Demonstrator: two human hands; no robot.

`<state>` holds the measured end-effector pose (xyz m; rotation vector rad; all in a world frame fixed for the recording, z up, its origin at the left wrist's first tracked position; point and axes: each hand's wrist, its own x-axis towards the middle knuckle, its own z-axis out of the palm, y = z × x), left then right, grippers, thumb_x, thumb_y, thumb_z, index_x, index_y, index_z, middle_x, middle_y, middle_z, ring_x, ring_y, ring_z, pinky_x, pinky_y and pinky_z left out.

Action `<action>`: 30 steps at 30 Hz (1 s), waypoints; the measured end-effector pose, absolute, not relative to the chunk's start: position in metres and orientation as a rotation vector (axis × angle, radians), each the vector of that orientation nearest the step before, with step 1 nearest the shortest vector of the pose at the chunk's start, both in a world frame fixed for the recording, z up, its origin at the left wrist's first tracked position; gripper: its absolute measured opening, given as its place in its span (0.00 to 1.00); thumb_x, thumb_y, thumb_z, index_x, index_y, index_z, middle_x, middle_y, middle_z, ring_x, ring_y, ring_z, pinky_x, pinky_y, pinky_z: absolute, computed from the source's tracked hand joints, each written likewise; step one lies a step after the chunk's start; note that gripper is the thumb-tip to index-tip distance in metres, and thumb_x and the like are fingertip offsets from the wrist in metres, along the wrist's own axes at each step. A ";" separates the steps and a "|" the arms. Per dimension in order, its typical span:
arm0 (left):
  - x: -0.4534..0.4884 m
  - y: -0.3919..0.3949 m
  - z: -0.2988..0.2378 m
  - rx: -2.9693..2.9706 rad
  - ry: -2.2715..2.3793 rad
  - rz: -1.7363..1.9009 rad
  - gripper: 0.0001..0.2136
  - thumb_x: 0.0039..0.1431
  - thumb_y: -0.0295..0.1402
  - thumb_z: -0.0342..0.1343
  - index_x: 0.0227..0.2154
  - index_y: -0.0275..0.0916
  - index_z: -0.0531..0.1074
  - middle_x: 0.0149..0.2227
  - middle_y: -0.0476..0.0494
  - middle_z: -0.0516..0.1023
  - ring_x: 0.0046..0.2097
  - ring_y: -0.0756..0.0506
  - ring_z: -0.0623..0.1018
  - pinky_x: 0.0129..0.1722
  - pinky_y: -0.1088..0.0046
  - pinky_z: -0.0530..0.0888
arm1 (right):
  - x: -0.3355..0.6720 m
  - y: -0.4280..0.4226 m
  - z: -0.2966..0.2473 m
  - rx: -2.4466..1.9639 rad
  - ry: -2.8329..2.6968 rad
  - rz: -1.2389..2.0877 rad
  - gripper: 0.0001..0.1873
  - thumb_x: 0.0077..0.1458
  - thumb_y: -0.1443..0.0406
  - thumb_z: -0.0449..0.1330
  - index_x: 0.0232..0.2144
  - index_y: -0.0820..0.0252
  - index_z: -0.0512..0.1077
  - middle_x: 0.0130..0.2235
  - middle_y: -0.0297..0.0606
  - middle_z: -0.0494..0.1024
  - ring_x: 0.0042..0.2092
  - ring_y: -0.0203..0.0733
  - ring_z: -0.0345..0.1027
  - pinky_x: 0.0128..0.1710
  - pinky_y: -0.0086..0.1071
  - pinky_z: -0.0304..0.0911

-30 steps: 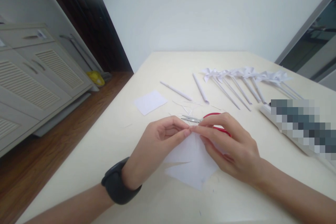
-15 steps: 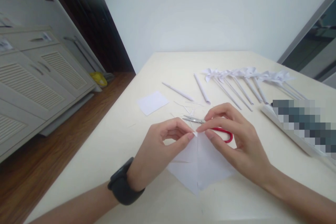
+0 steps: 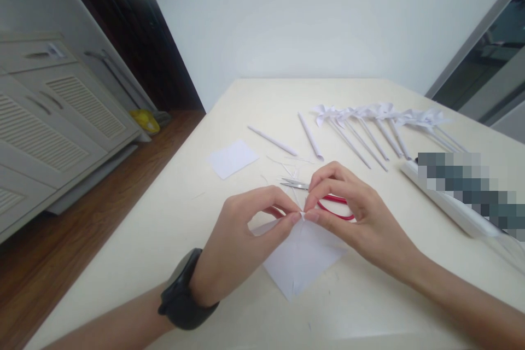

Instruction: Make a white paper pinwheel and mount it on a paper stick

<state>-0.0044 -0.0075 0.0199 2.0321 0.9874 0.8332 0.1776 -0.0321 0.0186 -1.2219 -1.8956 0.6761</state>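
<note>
A white paper sheet [image 3: 301, 262] with a crease down its middle lies at the near part of the table. My left hand [image 3: 250, 235] pinches the sheet's far corner between thumb and forefinger; a dark watch is on that wrist. From the other side my right hand [image 3: 356, 208] pinches the same corner, its fingertips nearly meeting the left ones. The fingers hide most of that corner. Red-handled scissors [image 3: 296, 184] lie just beyond, partly covered by my right hand, among thin paper scraps [image 3: 283, 164].
At the back right several white paper pinwheels [image 3: 381, 112] lie on paper sticks. Two rolled paper tubes [image 3: 274, 141] and a small paper piece [image 3: 233, 158] lie left of them. A long white object [image 3: 437, 197], partly pixelated, sits at the right of the table [image 3: 184, 219].
My hands have come closer together at the paper's far corner, and the right fingers now pinch it too. The sheet has shifted slightly. The whole view has moved a little.
</note>
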 end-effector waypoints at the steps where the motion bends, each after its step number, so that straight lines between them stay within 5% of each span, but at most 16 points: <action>1: -0.004 -0.008 0.021 2.033 0.991 0.826 0.05 0.54 0.28 0.51 0.26 0.39 0.72 0.29 0.51 0.76 0.32 0.50 0.74 0.34 0.77 0.70 | 0.177 -0.032 0.019 -1.221 -1.896 0.678 0.03 0.52 0.65 0.58 0.27 0.57 0.69 0.38 0.33 0.64 0.40 0.36 0.62 0.39 0.32 0.57; 30: -0.004 -0.009 0.024 2.090 0.986 0.863 0.03 0.53 0.30 0.55 0.27 0.37 0.71 0.30 0.51 0.76 0.33 0.53 0.74 0.35 0.79 0.70 | 0.179 -0.033 0.018 -1.177 -1.919 0.644 0.02 0.52 0.67 0.58 0.28 0.57 0.70 0.37 0.32 0.65 0.39 0.34 0.62 0.39 0.32 0.58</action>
